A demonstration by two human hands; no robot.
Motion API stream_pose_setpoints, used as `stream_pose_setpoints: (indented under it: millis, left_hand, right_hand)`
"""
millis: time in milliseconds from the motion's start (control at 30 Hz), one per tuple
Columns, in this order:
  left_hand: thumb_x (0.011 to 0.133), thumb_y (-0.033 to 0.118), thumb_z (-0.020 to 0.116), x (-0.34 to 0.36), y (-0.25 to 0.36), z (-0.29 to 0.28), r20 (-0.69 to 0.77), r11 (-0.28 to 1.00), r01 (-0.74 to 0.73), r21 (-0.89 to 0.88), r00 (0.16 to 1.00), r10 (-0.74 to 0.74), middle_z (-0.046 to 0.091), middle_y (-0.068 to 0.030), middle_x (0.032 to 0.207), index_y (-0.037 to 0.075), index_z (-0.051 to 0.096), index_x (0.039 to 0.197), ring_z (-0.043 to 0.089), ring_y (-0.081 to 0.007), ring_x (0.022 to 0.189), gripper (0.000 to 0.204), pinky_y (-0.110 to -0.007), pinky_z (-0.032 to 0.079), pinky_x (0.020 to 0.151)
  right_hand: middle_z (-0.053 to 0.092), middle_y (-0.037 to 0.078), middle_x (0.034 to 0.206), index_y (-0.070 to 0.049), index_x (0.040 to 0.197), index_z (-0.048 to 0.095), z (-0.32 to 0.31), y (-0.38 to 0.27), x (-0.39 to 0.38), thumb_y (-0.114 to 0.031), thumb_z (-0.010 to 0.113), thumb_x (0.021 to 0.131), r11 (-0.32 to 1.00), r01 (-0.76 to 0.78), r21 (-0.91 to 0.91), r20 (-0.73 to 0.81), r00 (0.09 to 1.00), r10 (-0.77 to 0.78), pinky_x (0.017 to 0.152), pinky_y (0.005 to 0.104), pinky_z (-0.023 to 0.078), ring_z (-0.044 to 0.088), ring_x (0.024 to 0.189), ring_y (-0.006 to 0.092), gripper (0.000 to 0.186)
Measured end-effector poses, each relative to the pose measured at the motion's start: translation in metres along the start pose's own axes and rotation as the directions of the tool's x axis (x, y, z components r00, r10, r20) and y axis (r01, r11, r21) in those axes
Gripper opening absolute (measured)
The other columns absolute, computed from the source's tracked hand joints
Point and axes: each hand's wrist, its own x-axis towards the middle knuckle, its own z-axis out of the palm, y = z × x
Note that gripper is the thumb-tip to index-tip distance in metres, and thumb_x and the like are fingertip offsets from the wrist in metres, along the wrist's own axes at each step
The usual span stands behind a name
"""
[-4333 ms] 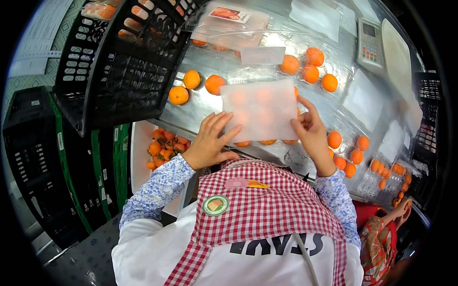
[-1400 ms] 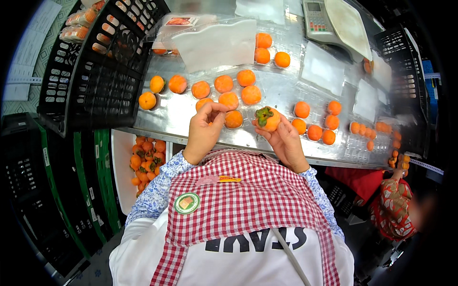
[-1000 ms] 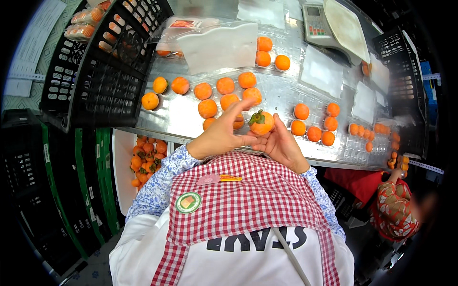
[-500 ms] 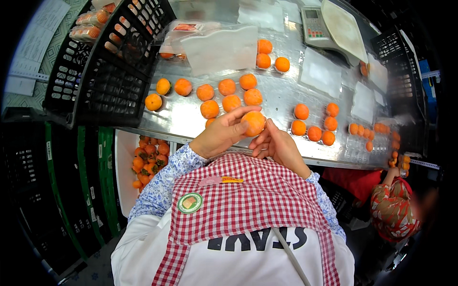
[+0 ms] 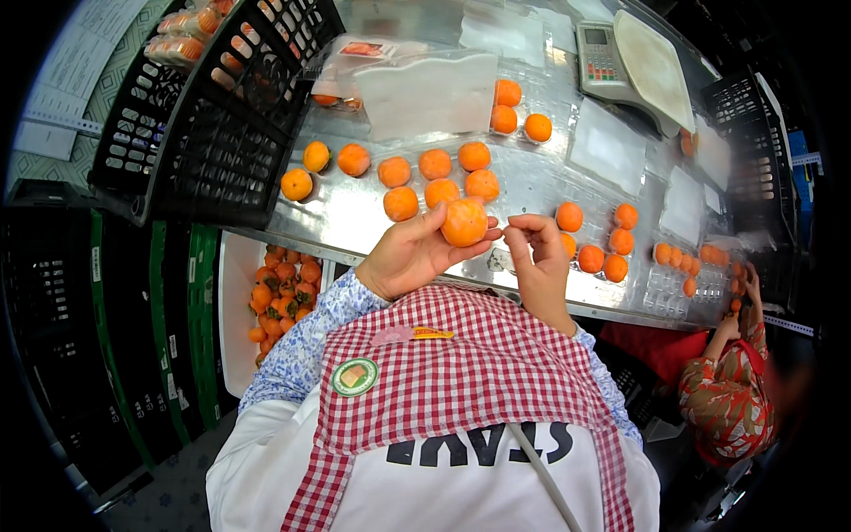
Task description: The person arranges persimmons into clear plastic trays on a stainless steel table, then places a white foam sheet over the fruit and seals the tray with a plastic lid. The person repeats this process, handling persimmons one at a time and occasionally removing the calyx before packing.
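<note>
My left hand [image 5: 415,251] is closed round an orange persimmon [image 5: 464,222], its thumb and fingers at the sides of the fruit, above the table's near edge. Just right of it, apart from the fruit, my right hand [image 5: 541,270] is raised with thumb and index finger pinched together. Whatever may be in that pinch is too small to make out. Beyond my left hand several persimmons [image 5: 434,163] lie in rows on the metal table [image 5: 341,217]. To the right, more persimmons [image 5: 590,259] sit in clear plastic trays.
A tilted black crate [image 5: 217,133] with packed fruit stands at the left. Below it a white bin [image 5: 232,310] holds loose persimmons. Beyond are white sheets [image 5: 430,96] on clear packs and a scale [image 5: 634,66]. At the far right another person's hands [image 5: 740,306] work among fruit.
My right hand has drawn away from the persimmon to the right and is now pinched. My left hand still holds the fruit. The view has shifted slightly.
</note>
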Motion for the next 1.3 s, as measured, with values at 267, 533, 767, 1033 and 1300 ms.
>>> stream_pose_setpoints:
  millis: [267,533,767,1033,1300]
  left_hand:
    - [0.105,0.03,0.034,0.004,-0.006,0.008,-0.043,0.957,-0.055,0.286,0.997,0.07,0.036,-0.0181,0.147,-0.001,0.025,0.148,0.04,-0.0306,0.135,0.053,-0.044,0.034,0.113]
    - [0.105,0.027,0.037,0.003,-0.005,0.014,0.041,0.96,-0.103,0.26,0.995,0.096,0.033,-0.016,0.149,0.002,0.024,0.15,0.036,-0.0266,0.138,0.053,-0.044,0.032,0.113]
    - [0.105,0.025,0.035,0.001,-0.006,0.011,0.087,0.965,-0.14,0.22,0.989,0.124,0.032,-0.0142,0.15,0.002,0.024,0.15,0.034,-0.0251,0.139,0.051,-0.042,0.029,0.115]
    - [0.107,0.027,0.027,0.002,-0.008,0.01,0.102,0.952,-0.167,0.256,0.984,0.145,0.033,-0.0127,0.149,0.003,0.029,0.148,0.036,-0.0236,0.138,0.048,-0.041,0.033,0.113]
    - [0.107,0.031,0.022,0.0,-0.008,0.01,0.077,0.959,-0.115,0.26,0.992,0.098,0.033,-0.0154,0.148,0.003,0.024,0.149,0.038,-0.0267,0.136,0.051,-0.046,0.034,0.112]
  right_hand:
    - [0.059,0.011,0.111,-0.005,0.125,0.054,0.009,-0.007,0.014,-0.028,0.084,0.067,0.744,0.392,-0.541,0.214,0.92,-0.329,0.088,0.0392,0.041,0.054,0.1,0.0289,0.069]
    - [0.058,0.012,0.117,-0.005,0.127,0.054,0.005,-0.006,0.014,-0.018,0.083,0.067,0.752,0.464,-0.469,0.208,0.885,-0.417,0.09,0.0404,0.041,0.052,0.105,0.0303,0.068]
    - [0.057,0.012,0.122,-0.004,0.128,0.054,0.007,-0.007,0.013,-0.009,0.084,0.066,0.727,0.542,-0.421,0.195,0.837,-0.511,0.093,0.0407,0.045,0.051,0.111,0.0322,0.07]
    - [0.056,0.011,0.127,-0.005,0.129,0.055,0.007,-0.003,0.013,-0.008,0.084,0.067,0.723,0.578,-0.378,0.204,0.814,-0.544,0.095,0.0409,0.045,0.052,0.113,0.0319,0.069]
    - [0.056,0.013,0.128,-0.005,0.129,0.054,0.007,-0.008,0.008,-0.011,0.083,0.068,0.779,0.518,-0.355,0.218,0.856,-0.469,0.096,0.0404,0.044,0.052,0.115,0.0322,0.067]
